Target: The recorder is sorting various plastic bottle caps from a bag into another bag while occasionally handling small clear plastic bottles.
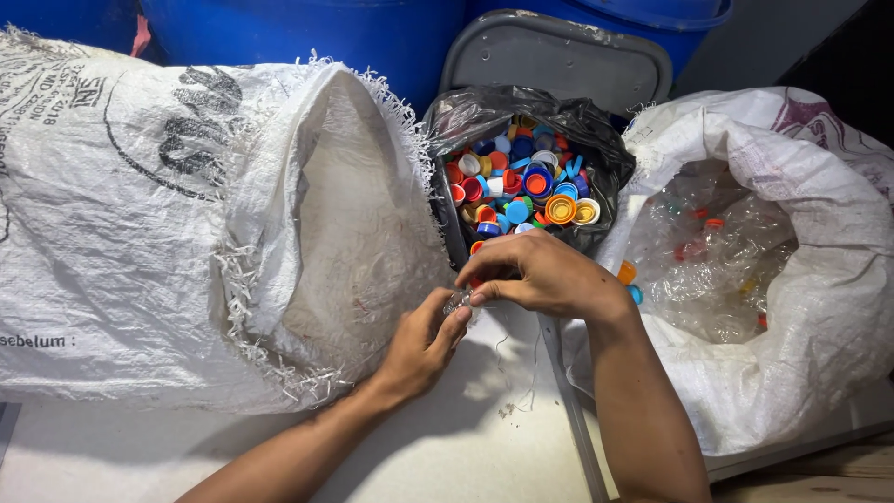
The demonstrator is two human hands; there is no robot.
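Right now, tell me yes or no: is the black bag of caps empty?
No, the black bag is heaped with caps beyond both hands.

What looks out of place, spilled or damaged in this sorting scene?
Two bottle caps, one orange and one blue, lie outside the black cap-filled bag, against the right-hand woven sack by the right hand. The left-hand woven sack has a frayed mouth with loose threads. Nothing else stands out.

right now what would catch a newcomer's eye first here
The black bag of bright bottle caps at top centre stands out most. Just below it, the left hand and right hand meet on a small clear piece. A big white sack gapes open on the left.
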